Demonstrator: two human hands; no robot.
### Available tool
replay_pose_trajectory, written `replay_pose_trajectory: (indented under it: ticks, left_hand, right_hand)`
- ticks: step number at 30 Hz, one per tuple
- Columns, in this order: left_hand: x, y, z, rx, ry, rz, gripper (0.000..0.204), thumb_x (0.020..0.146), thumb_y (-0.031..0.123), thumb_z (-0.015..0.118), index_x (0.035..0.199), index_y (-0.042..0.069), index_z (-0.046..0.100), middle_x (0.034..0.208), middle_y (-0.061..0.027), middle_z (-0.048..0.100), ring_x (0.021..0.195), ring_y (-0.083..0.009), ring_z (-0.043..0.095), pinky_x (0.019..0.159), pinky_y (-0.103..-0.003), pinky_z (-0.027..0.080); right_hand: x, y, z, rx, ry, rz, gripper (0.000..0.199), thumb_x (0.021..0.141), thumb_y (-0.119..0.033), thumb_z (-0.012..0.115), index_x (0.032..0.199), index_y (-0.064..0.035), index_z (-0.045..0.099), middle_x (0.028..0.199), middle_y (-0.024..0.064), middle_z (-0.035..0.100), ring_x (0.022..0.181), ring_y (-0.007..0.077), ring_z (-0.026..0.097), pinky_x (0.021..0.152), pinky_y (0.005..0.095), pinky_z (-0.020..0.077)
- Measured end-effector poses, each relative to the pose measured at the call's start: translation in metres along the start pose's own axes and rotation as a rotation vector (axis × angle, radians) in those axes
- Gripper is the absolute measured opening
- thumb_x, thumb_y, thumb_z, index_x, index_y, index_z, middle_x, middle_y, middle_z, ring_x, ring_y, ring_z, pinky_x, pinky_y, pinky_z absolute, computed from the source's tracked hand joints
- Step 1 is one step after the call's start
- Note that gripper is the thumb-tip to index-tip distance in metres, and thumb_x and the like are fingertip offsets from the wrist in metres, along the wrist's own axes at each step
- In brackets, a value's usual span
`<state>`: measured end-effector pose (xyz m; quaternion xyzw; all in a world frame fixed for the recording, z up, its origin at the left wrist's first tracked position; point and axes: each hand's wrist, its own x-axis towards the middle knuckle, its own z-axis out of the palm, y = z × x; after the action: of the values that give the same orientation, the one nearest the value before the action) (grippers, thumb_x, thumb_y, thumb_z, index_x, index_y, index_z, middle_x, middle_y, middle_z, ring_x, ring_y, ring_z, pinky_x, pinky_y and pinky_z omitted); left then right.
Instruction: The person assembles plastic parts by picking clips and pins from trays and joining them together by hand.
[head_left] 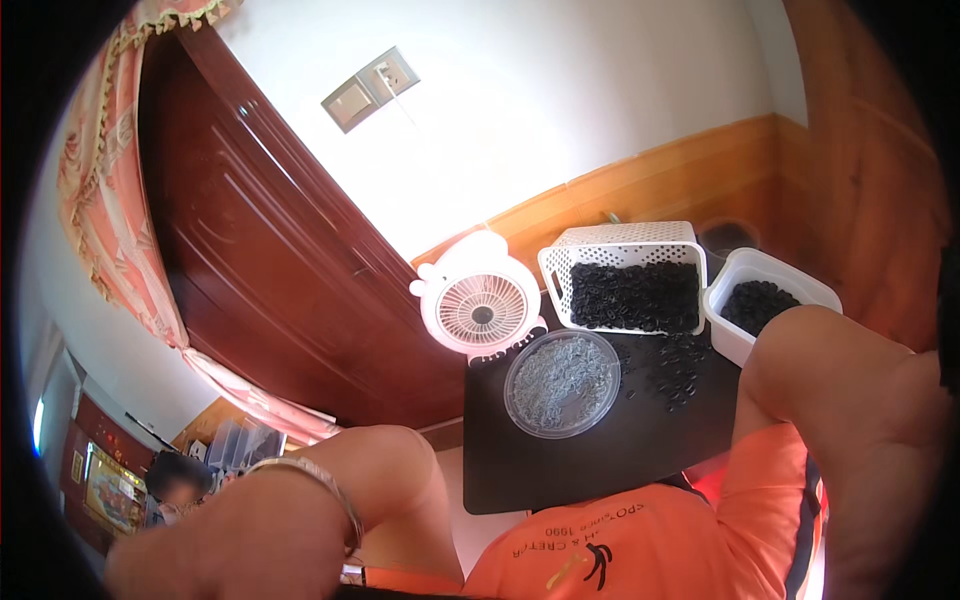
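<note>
The left hand (215, 545), wrist bangled, is raised near the camera, its fingers blurred, grip unclear. The right hand is out of view. Black pieces (672, 368) lie loose on the black desk (600, 460) beside the round dish (562, 384).

A matt black tabletop (600, 450) is seen, smooth. The perforated basket (622, 245) and the plain tub (765, 272) are made of white plastic, semi-gloss. A clear plastic round dish (562, 383) is filled with dull grey small parts. The loose black pieces (672, 368) look rubbery, matt. The pink desk fan (482, 305) is glossy plastic. Varnished dark wood is shown on the door (270, 250). A metal bangle (335, 495) is worn, shiny. The orange shirt (650, 545) is cloth.
</note>
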<state>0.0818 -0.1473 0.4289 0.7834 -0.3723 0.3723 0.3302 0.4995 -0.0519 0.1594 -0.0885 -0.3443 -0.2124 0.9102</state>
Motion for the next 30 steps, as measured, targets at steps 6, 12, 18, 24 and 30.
replay_pose_trajectory:
  ticks: [6,12,18,24,30]
  left_hand:
    - [-0.011,-0.003,-0.005,-0.026,0.030,-0.031,0.014,0.089,0.014,0.051,0.100,0.008,0.056,0.094,-0.0077,0.055,0.083,-0.0216,0.056,0.073,-0.033,0.041]
    - [-0.025,-0.037,-0.006,-0.052,0.102,-0.022,0.010,0.088,0.013,0.051,0.094,0.007,0.056,0.086,-0.0082,0.055,0.076,-0.0215,0.056,0.064,-0.032,0.041]
    - [-0.044,-0.016,-0.013,-0.045,0.169,-0.013,0.008,0.086,0.012,0.052,0.088,0.006,0.057,0.079,-0.0087,0.055,0.068,-0.0213,0.056,0.056,-0.032,0.041]
    - [-0.064,0.010,-0.014,-0.059,0.240,0.013,0.009,0.085,0.011,0.052,0.082,0.005,0.057,0.072,-0.0092,0.055,0.061,-0.0212,0.056,0.047,-0.032,0.041]
    - [-0.064,0.003,-0.037,-0.037,0.289,0.022,0.012,0.084,0.011,0.053,0.076,0.004,0.058,0.064,-0.0097,0.055,0.053,-0.0210,0.056,0.038,-0.031,0.041]
  right_hand:
    - [-0.023,-0.013,0.054,-0.046,0.043,0.021,0.053,0.085,-0.035,0.055,0.116,0.0092,0.055,0.111,0.0274,0.057,0.097,0.0328,0.060,0.082,0.0345,0.0466]
    - [-0.012,0.008,0.048,-0.095,0.030,0.029,0.053,0.085,-0.034,0.056,0.115,0.0091,0.055,0.111,0.0272,0.057,0.097,0.0327,0.060,0.082,0.0344,0.0466]
    - [-0.026,-0.023,0.012,-0.112,0.017,0.043,0.053,0.085,-0.034,0.056,0.115,0.0090,0.055,0.111,0.0271,0.057,0.097,0.0325,0.060,0.082,0.0343,0.0466]
    - [-0.021,-0.023,0.034,-0.146,-0.007,0.037,0.052,0.085,-0.034,0.056,0.115,0.0089,0.055,0.111,0.0270,0.057,0.097,0.0324,0.060,0.082,0.0342,0.0467]
    - [-0.025,-0.034,0.033,-0.144,-0.007,0.046,0.052,0.085,-0.034,0.056,0.115,0.0088,0.055,0.110,0.0269,0.058,0.097,0.0322,0.060,0.082,0.0341,0.0467]
